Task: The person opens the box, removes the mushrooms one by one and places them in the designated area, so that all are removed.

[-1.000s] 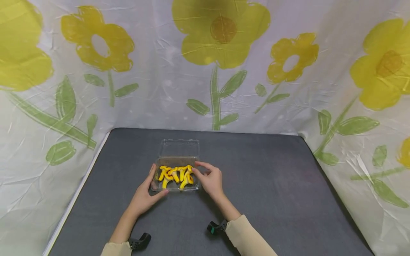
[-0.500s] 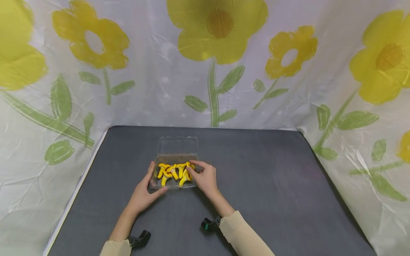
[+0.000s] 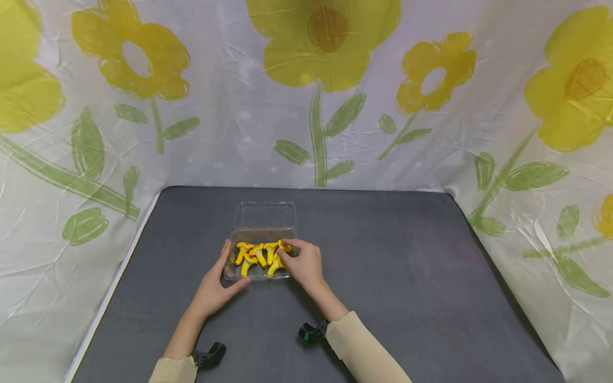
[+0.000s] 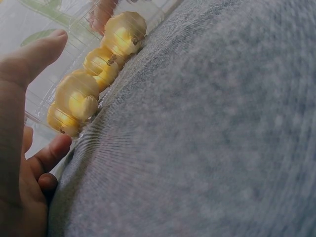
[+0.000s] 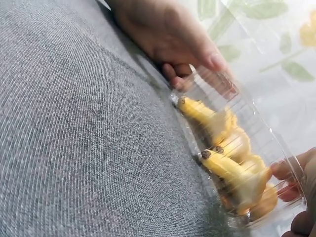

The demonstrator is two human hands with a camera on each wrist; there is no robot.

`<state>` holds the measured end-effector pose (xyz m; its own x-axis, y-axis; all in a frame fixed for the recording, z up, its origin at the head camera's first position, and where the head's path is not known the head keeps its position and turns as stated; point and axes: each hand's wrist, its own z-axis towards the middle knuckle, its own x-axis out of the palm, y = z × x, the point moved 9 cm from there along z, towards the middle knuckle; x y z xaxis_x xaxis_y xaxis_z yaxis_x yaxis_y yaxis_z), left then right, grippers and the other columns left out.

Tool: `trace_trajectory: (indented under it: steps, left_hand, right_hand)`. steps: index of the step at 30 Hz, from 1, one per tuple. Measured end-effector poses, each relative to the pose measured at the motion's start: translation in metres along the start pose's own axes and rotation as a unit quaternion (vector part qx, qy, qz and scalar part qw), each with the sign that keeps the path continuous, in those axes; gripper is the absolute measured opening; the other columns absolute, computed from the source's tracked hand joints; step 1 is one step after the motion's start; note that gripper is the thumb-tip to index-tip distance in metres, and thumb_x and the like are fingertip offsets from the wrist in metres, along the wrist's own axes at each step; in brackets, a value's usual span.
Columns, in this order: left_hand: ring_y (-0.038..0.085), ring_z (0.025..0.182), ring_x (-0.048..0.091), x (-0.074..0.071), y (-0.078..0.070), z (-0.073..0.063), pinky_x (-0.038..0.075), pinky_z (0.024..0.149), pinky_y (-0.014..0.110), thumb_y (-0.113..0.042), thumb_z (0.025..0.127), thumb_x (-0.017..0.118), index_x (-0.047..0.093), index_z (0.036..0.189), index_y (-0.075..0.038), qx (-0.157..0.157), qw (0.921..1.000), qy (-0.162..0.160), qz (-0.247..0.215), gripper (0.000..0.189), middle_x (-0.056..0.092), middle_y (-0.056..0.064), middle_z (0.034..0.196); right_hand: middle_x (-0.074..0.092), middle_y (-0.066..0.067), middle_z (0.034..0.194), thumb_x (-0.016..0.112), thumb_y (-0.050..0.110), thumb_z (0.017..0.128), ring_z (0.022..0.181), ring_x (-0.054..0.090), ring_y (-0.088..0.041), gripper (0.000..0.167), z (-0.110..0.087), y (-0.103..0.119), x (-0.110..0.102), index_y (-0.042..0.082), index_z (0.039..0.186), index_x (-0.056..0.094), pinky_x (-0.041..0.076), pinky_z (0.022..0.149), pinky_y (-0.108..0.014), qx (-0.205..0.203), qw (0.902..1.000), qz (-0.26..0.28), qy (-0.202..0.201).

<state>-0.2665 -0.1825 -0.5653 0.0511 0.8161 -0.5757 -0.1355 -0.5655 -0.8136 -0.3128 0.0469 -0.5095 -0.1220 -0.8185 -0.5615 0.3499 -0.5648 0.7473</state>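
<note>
Fingers of the R hand [image 3: 307, 265] close tog.: thumb + index pinch the right-end mushroom [image 3: 284, 246], inside the box near its R wall. L hand [image 3: 213, 290] spread wide, thumb & index in a V at the near-left corner; thumb at front wall, index along L side.

Box [image 3: 263, 234] = thin clear plastic, rect., ribbed walls, shiny; sits on the table left of ctr. Lid [image 3: 266, 215], same clear plastic, tipped back behind it, far edge a bit wavy.

5 other mushrooms [image 3: 258, 254] lie in the box, approx. 2 rows, some touching: flared caps, tapering stems, smooth-looking, bright yellow w/ some darker orange-red patches. Wrist views show dark brown bits at stem ends. Material can't be told.

Table [image 3: 407, 266] dk grey, fine ribbed fabric-like surface. Backdrop [image 3: 234, 111] = white, glossy, creased sheet w/ big printed yellow flowers, green stems + leaves.

Beige sleeves [image 3: 366, 348], plain cloth. Black curved wrist devices [image 3: 210, 355], 1 per arm; R one has a small green mark, too small to read.
</note>
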Motion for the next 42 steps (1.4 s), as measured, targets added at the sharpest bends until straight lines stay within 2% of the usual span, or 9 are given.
trace_trajectory:
  steps: [7,16,21,24,27,30,36,39,42]
  left_hand:
    - [0.047,0.16,0.017,0.001,0.001,0.001,0.023,0.119,0.074,-0.038,0.093,0.084,0.005,0.173,-0.021,-0.004,1.0,0.001,-0.001,0.113,0.005,0.012,0.179]
    - [0.046,0.16,0.016,0.0,0.002,0.001,0.022,0.12,0.073,-0.042,0.093,0.083,0.004,0.173,-0.023,-0.006,1.0,0.0,0.003,0.114,0.004,0.01,0.179]
    - [0.046,0.16,0.016,0.0,0.002,0.0,0.022,0.12,0.073,-0.042,0.092,0.084,0.005,0.173,-0.023,-0.005,1.0,-0.001,0.0,0.115,0.005,0.011,0.179]
    - [0.045,0.161,0.016,0.0,0.002,0.0,0.022,0.12,0.073,-0.042,0.092,0.084,0.005,0.173,-0.023,-0.002,1.0,-0.002,-0.002,0.114,0.005,0.01,0.179]
    - [0.045,0.161,0.016,0.0,0.002,0.0,0.022,0.12,0.073,-0.041,0.092,0.084,0.005,0.173,-0.023,0.002,1.0,-0.004,-0.003,0.114,0.005,0.011,0.179]
    - [0.046,0.16,0.016,0.0,0.002,0.0,0.023,0.119,0.073,-0.04,0.093,0.084,0.005,0.173,-0.023,0.005,1.0,-0.005,-0.004,0.113,0.005,0.011,0.179]
    - [0.045,0.16,0.019,0.0,0.001,-0.001,0.025,0.118,0.072,-0.039,0.093,0.084,0.006,0.173,-0.021,0.006,0.9999,-0.008,-0.006,0.113,0.005,0.012,0.179]
    - [0.044,0.159,0.021,-0.001,0.001,-0.001,0.026,0.118,0.072,-0.038,0.093,0.084,0.007,0.173,-0.021,0.005,0.9999,-0.01,-0.009,0.113,0.006,0.012,0.179]
    - [0.042,0.156,0.028,0.0,0.001,-0.001,0.027,0.117,0.071,-0.038,0.093,0.084,0.006,0.173,-0.021,0.002,0.9999,-0.01,-0.01,0.113,0.005,0.012,0.179]
  right_hand:
    - [0.082,-0.008,0.11,0.082,0.02,0.095,0.039,0.02,0.001,0.025,0.001,0.004,0.001,0.011,0.118,0.083,0.023,0.046,-0.02,0.016,0.9984,-0.054,0.011]
    - [0.082,-0.006,0.106,0.083,0.019,0.094,0.041,0.016,-0.004,0.023,0.006,0.012,0.004,0.015,0.116,0.085,0.016,0.04,-0.02,0.036,0.9877,-0.151,0.019]
    - [0.083,-0.004,0.104,0.084,0.018,0.093,0.045,0.041,-0.007,0.02,0.007,0.014,0.003,0.016,0.113,0.086,0.03,0.041,-0.023,0.052,0.9835,-0.172,0.017]
    - [0.083,-0.003,0.101,0.085,0.017,0.092,0.056,0.065,-0.015,0.017,0.007,0.015,0.002,0.016,0.109,0.087,0.043,0.045,-0.028,0.051,0.9815,-0.184,0.012]
    - [0.083,-0.003,0.098,0.086,0.015,0.091,0.068,0.074,-0.022,0.014,0.007,0.017,0.002,0.016,0.105,0.088,0.051,0.049,-0.033,0.043,0.98,-0.194,0.005]
    - [0.083,-0.003,0.095,0.084,0.015,0.092,0.061,0.07,-0.021,0.012,0.007,0.018,0.002,0.016,0.104,0.088,0.046,0.045,-0.031,0.037,0.9795,-0.198,0.004]
    - [0.083,-0.004,0.092,0.08,0.013,0.095,0.046,0.044,-0.011,0.012,0.006,0.019,0.001,0.015,0.105,0.088,0.028,0.041,-0.024,0.035,0.9812,-0.19,0.001]
    - [0.083,-0.004,0.091,0.08,0.013,0.096,0.047,0.045,-0.01,0.012,0.005,0.02,-0.001,0.015,0.105,0.088,0.03,0.042,-0.024,0.026,0.9818,-0.188,-0.009]
    - [0.083,-0.004,0.091,0.08,0.011,0.095,0.05,0.057,-0.014,0.012,0.005,0.022,-0.004,0.014,0.104,0.088,0.039,0.044,-0.027,0.004,0.9828,-0.183,-0.026]
